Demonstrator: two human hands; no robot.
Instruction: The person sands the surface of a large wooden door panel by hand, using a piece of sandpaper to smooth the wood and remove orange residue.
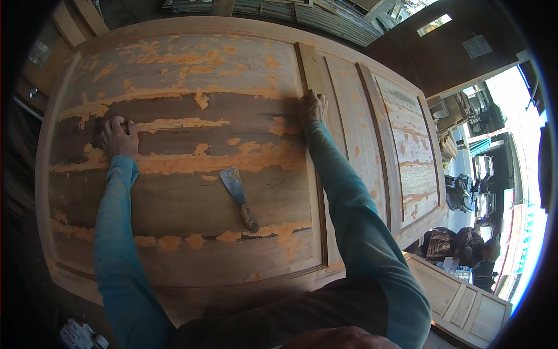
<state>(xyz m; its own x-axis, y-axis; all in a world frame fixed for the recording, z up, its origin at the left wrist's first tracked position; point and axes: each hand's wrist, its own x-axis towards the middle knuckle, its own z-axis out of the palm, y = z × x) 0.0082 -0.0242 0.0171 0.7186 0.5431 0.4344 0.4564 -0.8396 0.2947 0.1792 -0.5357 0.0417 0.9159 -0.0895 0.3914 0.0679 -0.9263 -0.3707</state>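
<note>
A large wooden door lies flat before me, its panel streaked with orange filler. My left hand rests on the panel's left part, fingers bent and thumb apart, with no object showing in it. My right hand is closed at the panel's right edge, against the raised wooden strip. Its fingers are slightly blurred, and whatever lies beneath them is hidden. Between my forearms, closer to me, a putty knife with a wide metal blade and worn handle lies on the panel, untouched by either hand.
Beyond the right strip, the door continues with narrow panels and a filler-marked panel. Another panelled door lies at the lower right. A dark brown board stands at the far right. Bags and other goods crowd the right side.
</note>
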